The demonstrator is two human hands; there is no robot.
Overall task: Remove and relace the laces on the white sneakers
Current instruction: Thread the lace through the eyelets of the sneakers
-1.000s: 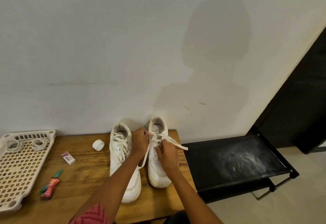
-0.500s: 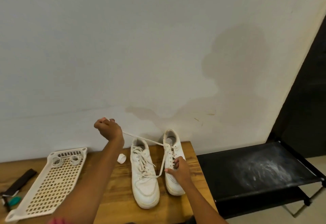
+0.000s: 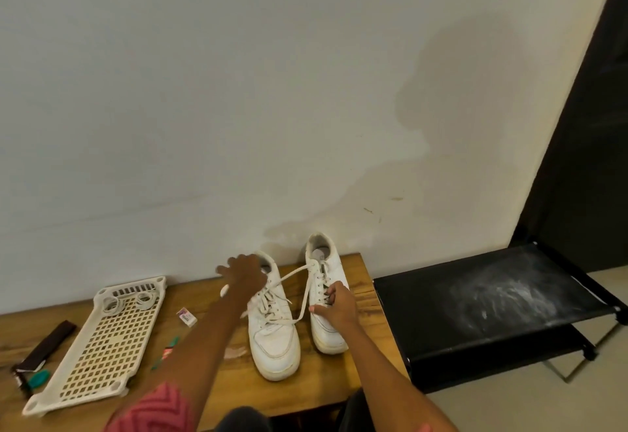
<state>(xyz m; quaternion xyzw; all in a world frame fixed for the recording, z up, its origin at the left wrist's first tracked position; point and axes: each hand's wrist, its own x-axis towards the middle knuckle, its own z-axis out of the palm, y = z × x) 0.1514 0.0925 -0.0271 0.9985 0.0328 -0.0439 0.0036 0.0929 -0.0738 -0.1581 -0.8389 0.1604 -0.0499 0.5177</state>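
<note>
Right hand (image 3: 334, 305) pinches right white leather sneaker (image 3: 324, 299) eyelets; left hand (image 3: 243, 273) spread, empty. Flat white lace (image 3: 299, 292) partly out; left white sneaker (image 3: 272, 329) untouched.

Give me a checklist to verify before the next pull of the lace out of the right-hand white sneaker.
1. Right hand steadies the right white leather sneaker: ok.
2. Left hand grips the flat white lace: cannot tell, fingers look spread.
3. Lace free of the left white sneaker: not ok, it drapes across that shoe's lacing.
4. Both sneakers upright on the wooden table: ok.
5. Remaining threaded eyelets: cannot tell.
</note>
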